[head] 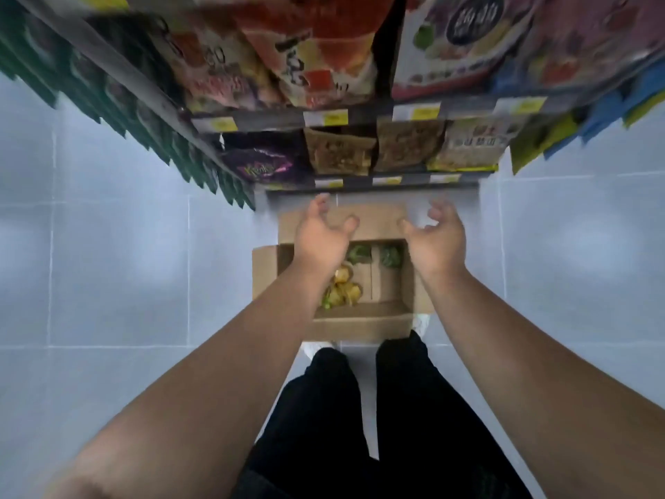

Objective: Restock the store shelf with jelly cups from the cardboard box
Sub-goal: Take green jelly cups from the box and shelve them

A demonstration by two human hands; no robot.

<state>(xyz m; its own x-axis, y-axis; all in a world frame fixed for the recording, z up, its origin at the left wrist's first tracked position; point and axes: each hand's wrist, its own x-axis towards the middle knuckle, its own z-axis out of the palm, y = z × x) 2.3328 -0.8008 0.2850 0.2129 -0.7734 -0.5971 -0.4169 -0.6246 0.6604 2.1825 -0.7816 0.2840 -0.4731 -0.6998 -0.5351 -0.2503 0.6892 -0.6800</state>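
Both the left hand (320, 235) and right hand (437, 239) hover palm-down above the cardboard box (360, 324), loosely clawed, each grip empty.

A shop: shelf (360, 120) of snack bags (338, 154) with price tags (334, 118)

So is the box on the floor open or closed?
Open. The cardboard box has its flaps spread out, and yellow jelly cups and green jelly cups show inside it.
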